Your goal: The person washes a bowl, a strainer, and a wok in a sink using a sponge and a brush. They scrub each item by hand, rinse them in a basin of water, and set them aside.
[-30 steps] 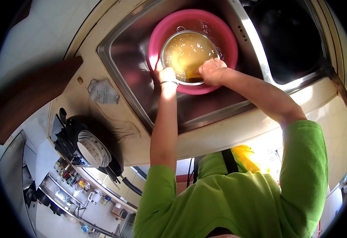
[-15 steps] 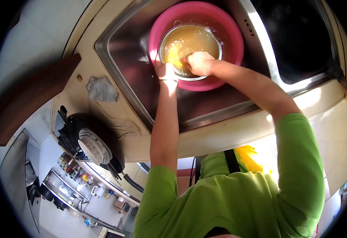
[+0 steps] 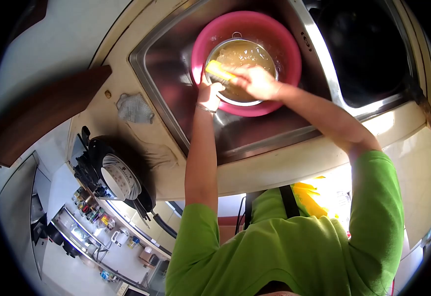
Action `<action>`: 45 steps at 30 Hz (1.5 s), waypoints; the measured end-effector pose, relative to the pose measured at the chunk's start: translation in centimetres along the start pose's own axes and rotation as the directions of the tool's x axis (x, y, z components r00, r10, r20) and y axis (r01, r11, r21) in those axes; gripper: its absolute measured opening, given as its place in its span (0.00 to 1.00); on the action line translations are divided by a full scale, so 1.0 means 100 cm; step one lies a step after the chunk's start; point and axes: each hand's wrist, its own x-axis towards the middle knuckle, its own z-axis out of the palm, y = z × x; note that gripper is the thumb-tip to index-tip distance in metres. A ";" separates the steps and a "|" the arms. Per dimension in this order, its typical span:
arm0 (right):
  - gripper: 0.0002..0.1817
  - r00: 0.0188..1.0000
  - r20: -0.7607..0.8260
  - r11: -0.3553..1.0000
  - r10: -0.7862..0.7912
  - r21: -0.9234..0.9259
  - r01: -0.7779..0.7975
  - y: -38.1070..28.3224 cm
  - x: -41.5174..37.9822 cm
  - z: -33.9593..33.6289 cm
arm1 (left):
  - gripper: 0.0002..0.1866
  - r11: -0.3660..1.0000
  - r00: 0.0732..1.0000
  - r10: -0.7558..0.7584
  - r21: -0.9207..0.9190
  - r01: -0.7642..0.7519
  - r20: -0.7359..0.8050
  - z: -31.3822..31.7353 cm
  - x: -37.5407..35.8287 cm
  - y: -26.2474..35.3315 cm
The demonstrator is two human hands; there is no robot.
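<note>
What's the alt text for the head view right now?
A person's right hand holds a yellow scrubber over a metal bowl of cloudy liquid while the left hand grips its edge. The bowl sits inside a pink basin in a stainless-steel sink.

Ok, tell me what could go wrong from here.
The right hand holds the yellow brush close to the left hand, so a slip might knock the left thumb. The metal bowl contains cloudy water; pressing on the rim could tip it and spill some into the pink basin.
</note>
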 end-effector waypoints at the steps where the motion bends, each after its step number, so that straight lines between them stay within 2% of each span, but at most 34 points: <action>1: 0.21 0.995 -0.030 0.991 -0.095 0.091 0.097 -0.003 0.003 0.012 | 0.40 0.999 0.999 -0.033 0.027 0.032 0.029 0.001 0.000 0.002; 2: 0.20 0.999 0.035 0.999 -0.029 0.037 0.028 -0.002 0.012 0.020 | 0.41 0.997 1.000 -0.012 0.070 0.012 0.001 0.004 -0.003 -0.001; 3: 0.20 0.999 0.035 0.999 -0.031 0.039 0.029 0.005 0.021 0.016 | 0.41 0.997 1.000 -0.011 0.071 0.011 -0.001 0.017 -0.007 0.002; 5: 0.21 0.981 -0.129 0.961 0.145 -0.216 -0.171 0.017 0.040 0.007 | 0.39 0.989 0.988 0.148 -0.024 -0.149 -0.035 0.033 -0.016 0.002; 6: 0.21 0.981 -0.131 0.961 0.142 -0.218 -0.168 0.018 0.040 0.011 | 0.42 0.984 0.982 0.173 -0.023 -0.176 -0.077 0.034 -0.016 0.000; 9: 0.21 0.973 -0.228 0.992 0.035 -0.107 -0.061 0.006 0.028 0.034 | 0.42 0.977 0.975 0.213 0.043 -0.211 -0.056 0.037 -0.007 -0.003; 10: 0.21 0.989 -0.146 0.999 -0.038 -0.024 0.035 0.001 0.021 0.036 | 0.40 0.981 0.981 0.192 0.022 -0.191 -0.041 0.035 -0.006 0.001; 11: 0.20 0.997 -0.072 0.995 0.031 -0.096 -0.038 0.003 0.023 0.029 | 0.37 0.982 0.977 0.176 -0.052 -0.184 -0.120 0.036 -0.011 -0.002; 13: 0.19 0.965 -0.214 0.969 0.150 -0.163 -0.187 0.017 0.043 0.015 | 0.39 0.987 0.981 0.159 -0.012 -0.161 -0.108 0.047 -0.018 0.007; 14: 0.18 0.939 -0.284 0.979 0.193 -0.010 -0.204 0.022 0.046 0.010 | 0.37 0.980 0.978 0.195 -0.026 -0.198 -0.073 0.057 -0.020 0.010; 15: 0.18 0.939 -0.285 0.979 0.192 -0.013 -0.204 0.020 0.043 0.018 | 0.37 0.980 0.978 0.196 -0.028 -0.199 -0.071 0.053 -0.019 0.007; 17: 0.18 0.973 -0.226 0.998 0.038 -0.047 -0.050 0.013 0.037 0.036 | 0.37 0.975 0.970 0.219 0.002 -0.220 -0.106 0.045 -0.008 0.002; 19: 0.19 0.989 -0.131 0.954 0.067 -0.282 -0.103 0.016 0.040 0.022 | 0.38 0.987 0.974 0.158 0.005 -0.159 -0.163 0.044 -0.014 0.007; 21: 0.19 0.980 -0.118 0.841 0.162 -0.503 -0.199 0.028 0.053 -0.013 | 0.40 0.972 0.954 0.235 0.068 -0.227 -0.184 0.045 -0.016 0.016; 22: 0.19 0.990 -0.130 0.862 0.053 -0.494 -0.111 0.036 0.058 -0.029 | 0.39 0.953 0.945 0.243 0.238 -0.189 -0.221 0.042 -0.016 0.024; 23: 0.18 0.988 -0.143 0.873 -0.054 -0.487 -0.023 0.042 0.058 -0.042 | 0.38 0.956 0.959 0.187 0.264 -0.127 -0.214 0.028 -0.008 0.026; 24: 0.19 0.988 -0.120 0.832 -0.101 -0.555 0.018 0.041 0.053 -0.051 | 0.36 0.964 0.956 0.146 0.253 -0.080 -0.253 0.025 -0.003 0.030; 25: 0.18 0.994 0.025 0.909 0.110 -0.406 -0.090 0.040 0.057 -0.054 | 0.34 0.970 0.950 0.105 0.240 -0.033 -0.294 0.024 -0.001 0.034; 26: 0.17 0.972 0.190 0.828 -0.140 -0.515 0.220 0.038 0.055 -0.053 | 0.32 0.964 0.953 0.114 0.263 -0.037 -0.283 0.025 0.004 0.036; 27: 0.18 0.860 0.374 0.651 -0.348 -0.564 0.508 0.031 0.055 -0.056 | 0.32 0.965 0.953 0.119 0.259 -0.044 -0.280 0.031 0.009 0.043; 28: 0.19 0.869 0.485 0.737 -0.103 -0.549 0.394 0.014 0.064 -0.054 | 0.31 0.905 0.950 0.061 0.417 0.077 -0.306 0.040 0.012 0.054; 29: 0.18 0.865 0.500 0.737 0.039 -0.599 0.313 -0.001 0.074 -0.054 | 0.29 0.804 0.938 0.006 0.559 0.202 -0.348 0.044 0.013 0.059; 30: 0.18 0.841 0.503 0.599 -0.199 -0.617 0.510 0.014 0.082 -0.046 | 0.26 0.806 0.950 0.093 0.583 0.105 -0.299 0.039 0.020 0.049; 31: 0.19 0.750 0.509 0.408 -0.423 -0.632 0.659 0.036 0.096 -0.035 | 0.26 0.806 0.947 0.096 0.582 0.107 -0.306 0.036 0.022 0.050; 32: 0.20 0.681 0.498 0.332 -0.536 -0.618 0.713 0.053 0.097 -0.031 | 0.25 0.764 0.949 0.156 0.643 0.059 -0.273 0.033 0.021 0.051; 33: 0.20 0.684 0.496 0.339 -0.534 -0.616 0.711 0.062 0.086 -0.030 | 0.25 0.716 0.950 0.211 0.698 0.012 -0.232 0.031 0.020 0.051; 34: 0.20 0.865 0.402 0.514 -0.300 -0.696 0.501 0.066 0.072 -0.030 | 0.25 0.702 0.922 0.293 0.711 -0.028 -0.253 0.031 0.019 0.050; 35: 0.20 0.956 0.291 0.614 -0.030 -0.749 0.247 0.067 0.063 -0.028 | 0.25 0.703 0.921 0.294 0.711 -0.029 -0.254 0.033 0.018 0.049; 37: 0.18 0.900 0.264 0.657 0.348 -0.754 -0.033 0.033 0.041 -0.027 | 0.30 0.776 0.904 0.410 0.566 -0.278 -0.119 0.039 0.021 0.041; 38: 0.18 0.826 0.324 0.634 0.461 -0.772 -0.051 0.031 0.032 -0.015 | 0.28 0.748 0.863 0.480 0.588 -0.308 -0.158 0.042 0.022 0.036; 39: 0.19 0.739 0.371 0.607 0.563 -0.792 -0.064 0.029 0.025 -0.005 | 0.28 0.747 0.862 0.484 0.586 -0.315 -0.154 0.046 0.020 0.035; 41: 0.22 0.803 0.331 0.780 0.495 -0.577 -0.243 0.004 0.002 -0.002 | 0.25 0.618 0.786 0.589 0.730 -0.292 -0.184 0.053 0.014 0.034; 43: 0.23 0.791 0.373 0.801 0.486 -0.552 -0.232 -0.012 0.011 -0.009 | 0.24 0.576 0.762 0.624 0.760 -0.299 -0.173 0.048 0.017 0.034; 45: 0.24 0.742 0.497 0.663 0.449 -0.743 0.096 -0.035 0.035 -0.028 | 0.20 0.510 0.821 0.544 0.845 -0.160 -0.172 0.043 0.019 0.039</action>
